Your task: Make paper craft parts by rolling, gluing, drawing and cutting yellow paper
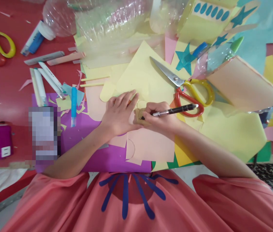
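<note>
My right hand (pixel 159 116) grips a black and silver pen (pixel 175 110), its tip down on a small yellow paper piece (pixel 140 111) with drawn curved outlines. Across from it, my left hand (pixel 120 111) lies flat with fingers stretched, pressing on the papers at the left edge of that piece. Part of the piece is hidden by both hands. Beneath them spreads pink paper (pixel 153 145), with one pencil-like arc drawn near its left side. Scissors (pixel 187 87) with red and yellow handles lie partly open just beyond my right hand, on a yellow sheet (pixel 136 71).
Several markers (pixel 51 79), paper scraps and a blurred-out phone (pixel 43 133) lie to the left. Clear plastic bottles (pixel 112 19) line the back. Blue paper stars (pixel 185 59) and a plastic-wrapped paper pack (pixel 245 85) are on the right. A second pair of scissors (pixel 8 48) sits far left.
</note>
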A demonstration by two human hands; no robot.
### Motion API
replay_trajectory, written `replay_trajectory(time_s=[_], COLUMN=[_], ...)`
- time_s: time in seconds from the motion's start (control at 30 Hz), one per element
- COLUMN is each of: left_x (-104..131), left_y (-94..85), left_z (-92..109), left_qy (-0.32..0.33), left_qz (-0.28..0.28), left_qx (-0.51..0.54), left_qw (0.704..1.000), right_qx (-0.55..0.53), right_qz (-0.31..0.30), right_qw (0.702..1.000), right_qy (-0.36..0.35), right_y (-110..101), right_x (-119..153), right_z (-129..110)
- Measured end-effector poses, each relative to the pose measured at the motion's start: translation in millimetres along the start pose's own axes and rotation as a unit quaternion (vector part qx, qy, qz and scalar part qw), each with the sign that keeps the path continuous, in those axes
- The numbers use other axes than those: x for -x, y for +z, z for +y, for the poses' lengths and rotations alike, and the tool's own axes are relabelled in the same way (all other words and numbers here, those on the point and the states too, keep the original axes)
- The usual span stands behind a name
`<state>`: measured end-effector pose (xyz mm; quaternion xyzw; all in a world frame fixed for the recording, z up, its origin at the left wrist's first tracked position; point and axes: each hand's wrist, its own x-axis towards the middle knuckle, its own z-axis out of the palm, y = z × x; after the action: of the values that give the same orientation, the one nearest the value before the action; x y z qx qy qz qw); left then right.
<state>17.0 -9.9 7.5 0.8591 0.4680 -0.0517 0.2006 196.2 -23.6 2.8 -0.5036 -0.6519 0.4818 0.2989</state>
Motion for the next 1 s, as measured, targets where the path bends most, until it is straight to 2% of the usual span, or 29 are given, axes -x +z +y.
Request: replay_trajectory(time_s=[0.2, 0.43, 0.67, 0.83, 1.0], left_x=[1.7, 1.3, 0.8, 1.3, 1.3], left_y=[-3.6, -0.5, -0.2, -0.4, 0.0], left_z=[-2.4, -3.8, -1.4, -1.6, -1.9], left_qy=[0.022, 0.024, 0.016, 0.019, 0.018], left_qz=[0.006, 0.046, 0.040, 0.046, 0.042], left_qx=[-0.002, -0.001, -0.019, -0.021, -0.018], left_qw=[1.000, 0.999, 0.999, 0.999, 0.999], right_qx=[0.014, 0.032, 0.004, 0.017, -0.038], right_qz=[0.006, 0.010, -0.015, -0.003, -0.040], right_qw=[1.000, 0.999, 1.000, 1.000, 0.998], right_qy=[-0.016, -0.005, 0.004, 0.000, 0.010], right_y=[-4.3, -1.5, -0.8, -1.5, -1.9], right_x=[-1.6, -0.1, -0.7, -0.8, 0.6], right_z=[1.1, -0.3, -0.5, -0.1, -1.9])
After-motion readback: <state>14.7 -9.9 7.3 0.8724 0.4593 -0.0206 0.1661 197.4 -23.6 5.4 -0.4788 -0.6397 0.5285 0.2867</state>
